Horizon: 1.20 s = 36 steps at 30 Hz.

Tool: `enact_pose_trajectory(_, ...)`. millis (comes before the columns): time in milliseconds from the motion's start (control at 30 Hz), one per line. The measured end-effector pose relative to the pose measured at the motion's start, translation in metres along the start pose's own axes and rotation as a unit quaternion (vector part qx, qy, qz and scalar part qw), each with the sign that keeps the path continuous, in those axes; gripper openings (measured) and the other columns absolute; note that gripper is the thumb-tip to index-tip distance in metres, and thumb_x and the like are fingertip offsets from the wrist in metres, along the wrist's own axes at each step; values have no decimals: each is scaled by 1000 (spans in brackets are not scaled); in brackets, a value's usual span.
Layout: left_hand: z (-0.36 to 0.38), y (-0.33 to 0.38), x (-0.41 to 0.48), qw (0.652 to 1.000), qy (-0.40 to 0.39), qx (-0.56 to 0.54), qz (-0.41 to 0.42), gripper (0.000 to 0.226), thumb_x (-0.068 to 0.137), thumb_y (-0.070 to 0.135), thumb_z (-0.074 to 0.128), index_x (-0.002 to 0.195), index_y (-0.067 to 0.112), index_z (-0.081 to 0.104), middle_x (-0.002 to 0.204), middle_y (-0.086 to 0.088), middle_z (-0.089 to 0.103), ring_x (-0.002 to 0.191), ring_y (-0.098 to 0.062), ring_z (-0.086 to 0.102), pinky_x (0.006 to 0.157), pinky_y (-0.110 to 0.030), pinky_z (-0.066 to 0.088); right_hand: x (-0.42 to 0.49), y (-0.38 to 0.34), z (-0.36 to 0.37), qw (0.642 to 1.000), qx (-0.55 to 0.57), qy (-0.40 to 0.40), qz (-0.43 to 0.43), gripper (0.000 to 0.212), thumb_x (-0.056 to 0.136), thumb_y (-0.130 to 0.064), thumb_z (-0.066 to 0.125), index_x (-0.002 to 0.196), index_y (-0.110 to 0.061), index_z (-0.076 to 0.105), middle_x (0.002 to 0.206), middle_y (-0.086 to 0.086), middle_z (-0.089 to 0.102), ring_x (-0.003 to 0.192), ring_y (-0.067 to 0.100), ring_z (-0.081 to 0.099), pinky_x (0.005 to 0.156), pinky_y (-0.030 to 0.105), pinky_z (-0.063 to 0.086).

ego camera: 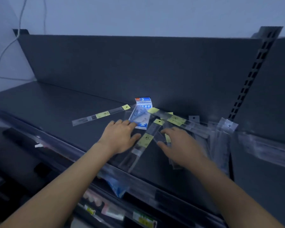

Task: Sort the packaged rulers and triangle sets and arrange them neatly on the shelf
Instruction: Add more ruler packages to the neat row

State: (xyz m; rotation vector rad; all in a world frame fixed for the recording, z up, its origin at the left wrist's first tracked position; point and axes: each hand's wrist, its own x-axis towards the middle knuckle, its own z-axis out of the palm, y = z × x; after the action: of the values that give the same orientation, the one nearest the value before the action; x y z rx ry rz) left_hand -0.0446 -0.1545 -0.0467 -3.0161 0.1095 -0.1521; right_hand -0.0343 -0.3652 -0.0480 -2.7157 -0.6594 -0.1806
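Packaged rulers and a triangle set lie scattered on a dark shelf (pixel 56 102). The triangle set (pixel 141 115), in a blue and white pack, rests near the back panel. My left hand (pixel 120 137) lies flat, fingers spread, its fingertips touching that pack's near edge. A clear ruler pack with yellow labels (pixel 142 145) runs diagonally between my hands. My right hand (pixel 181 145) hovers open over more ruler packs, its outline blurred. One long ruler pack (pixel 100 115) lies apart to the left. A pile of clear packs (pixel 220 137) sits at the right.
The shelf's back panel (pixel 138 66) rises behind the items, with a slotted upright (pixel 253 71) at the right. The front edge carries a clear price strip (pixel 138 180). A lower shelf with small packaged goods (pixel 115 213) shows below. A white cable (pixel 11 41) hangs at the left wall.
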Motion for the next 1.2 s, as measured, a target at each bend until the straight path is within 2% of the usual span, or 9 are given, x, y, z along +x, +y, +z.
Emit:
enact_pose_trajectory(167, 9, -20, 49, 999, -41, -2, 18, 50, 95, 60, 30, 135, 37, 50, 139, 3, 50, 123, -24, 47, 101, -37, 33, 46, -1, 26, 995, -22, -88, -41, 48, 98, -51, 31, 142, -34, 37, 142, -1, 43, 127, 24, 37, 103, 39, 32)
enact_pose_trajectory(267, 15, -37, 64, 999, 4, -28, 15, 41, 93, 58, 40, 115, 34, 64, 116, 4, 62, 110, -23, 57, 88, -32, 40, 61, -4, 33, 992, -23, -123, -31, 45, 97, -53, 29, 133, -36, 49, 142, -3, 43, 127, 25, 36, 101, 39, 29)
enact_pose_trajectory(400, 21, -53, 79, 992, 11, -122, -22, 20, 83, 45, 58, 91, 26, 60, 90, 5, 64, 91, -23, 62, 64, -29, 37, 71, -11, 30, 998, 18, -54, 21, 28, 90, -48, 52, 87, -25, 67, 100, -4, 62, 99, 22, 56, 80, 32, 45)
enact_pose_trajectory(500, 23, -62, 91, 972, -13, -233, -22, 20, 76, 30, 67, 91, 22, 55, 81, 7, 60, 79, -18, 60, 59, -28, 37, 71, -21, 32, 994, 42, -18, 103, 25, 81, -42, 68, 84, -19, 60, 103, -4, 55, 99, 18, 54, 77, 27, 43)
enact_pose_trajectory(667, 19, -78, 109, 926, -66, -372, 8, 28, 68, 15, 79, 92, 14, 64, 84, -6, 68, 71, -17, 58, 63, -30, 44, 59, -42, 33, 955, -19, -29, 296, 55, 75, -52, 69, 111, -12, 55, 120, 5, 52, 114, 26, 49, 82, 30, 43)
enact_pose_trajectory(767, 19, -84, 117, 891, -146, -427, 52, 25, 72, 14, 79, 90, 4, 64, 77, -9, 62, 69, -18, 53, 67, -30, 41, 55, -53, 27, 923, -41, -60, 377, 42, 73, -53, 69, 80, -17, 49, 99, 3, 60, 91, 26, 57, 63, 28, 38)
enact_pose_trajectory(867, 20, -84, 116, 843, -200, -492, 83, 20, 80, 13, 73, 89, -2, 62, 77, -6, 59, 69, -18, 53, 66, -28, 39, 56, -60, 24, 890, -6, -91, 446, 49, 68, -54, 74, 64, -18, 40, 72, -1, 52, 72, 22, 51, 53, 28, 33)
enact_pose_trajectory(1033, 15, -79, 111, 727, -292, -615, 93, 6, 88, 6, 60, 88, 11, 57, 83, -9, 74, 63, -24, 67, 55, -26, 51, 55, -65, 21, 884, 65, -75, 456, 43, 73, -38, 76, 63, -17, 41, 62, -2, 47, 56, 14, 44, 47, 27, 30)
enact_pose_trajectory(1200, 2, -67, 110, 678, -320, -649, 129, 18, 87, 4, 63, 103, 8, 58, 86, -13, 74, 62, -23, 67, 56, -29, 55, 39, -63, 11, 868, 251, 85, 419, 20, 80, -14, 73, 71, -13, 55, 61, -2, 50, 56, 12, 46, 55, 25, 37)
